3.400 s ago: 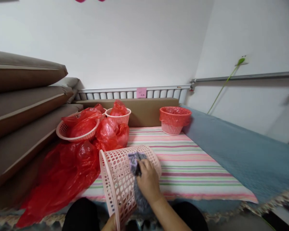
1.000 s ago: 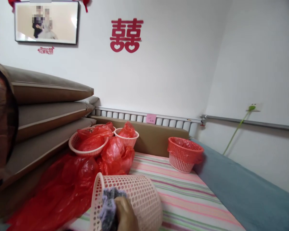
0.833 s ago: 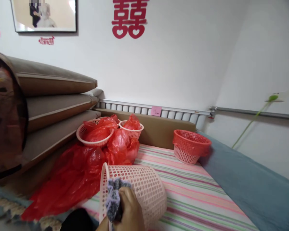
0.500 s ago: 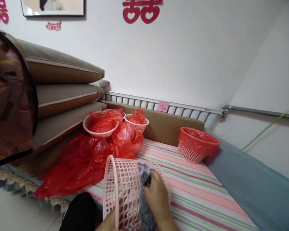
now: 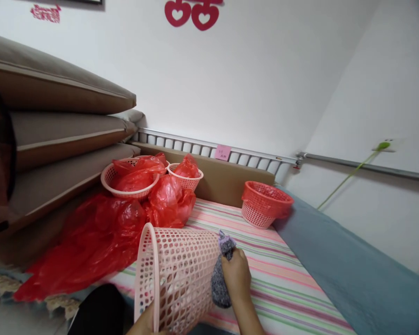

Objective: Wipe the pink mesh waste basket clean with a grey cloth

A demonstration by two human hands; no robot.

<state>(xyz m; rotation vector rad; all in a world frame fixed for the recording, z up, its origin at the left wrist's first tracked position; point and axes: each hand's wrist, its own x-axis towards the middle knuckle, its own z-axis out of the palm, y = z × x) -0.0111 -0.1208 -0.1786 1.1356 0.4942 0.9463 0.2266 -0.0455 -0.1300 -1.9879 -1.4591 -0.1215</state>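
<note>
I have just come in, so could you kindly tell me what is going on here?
The person's left hand grips a pink basket, tipped sideways, near its rim; the right hand holds a grey cloth at the basket's base end. Beyond, red plastic bags lie in and beside other baskets; a red-lined basket stands apart at right.
</note>
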